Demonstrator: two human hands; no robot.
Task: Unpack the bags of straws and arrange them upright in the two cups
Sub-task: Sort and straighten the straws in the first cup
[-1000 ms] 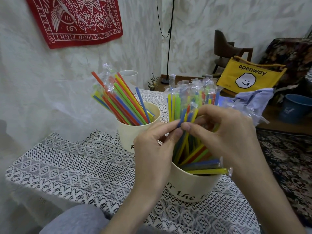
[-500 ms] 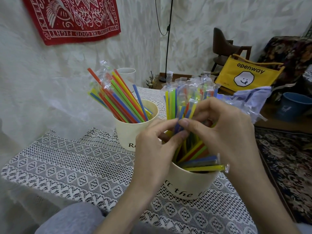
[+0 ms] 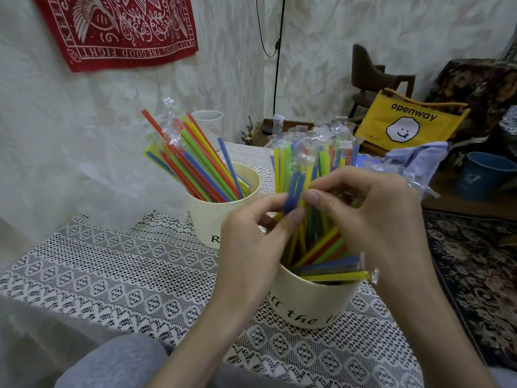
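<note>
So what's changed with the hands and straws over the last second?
Little. Both hands, left hand and right hand, keep pinching the blue straws over the near cup, fingertips shifting only slightly. The far cup and its straws stayed put.

counts

two cream cups: near cup (image 3: 310, 301), far cup (image 3: 208, 217). one white cup (image 3: 207, 121) behind them. two hands: left hand (image 3: 251, 242), right hand (image 3: 375, 219). wrapped straws too many to count, dozens per cup. one yellow bag (image 3: 405, 121), one blue bucket (image 3: 486, 175), one chair (image 3: 372, 71).
</note>
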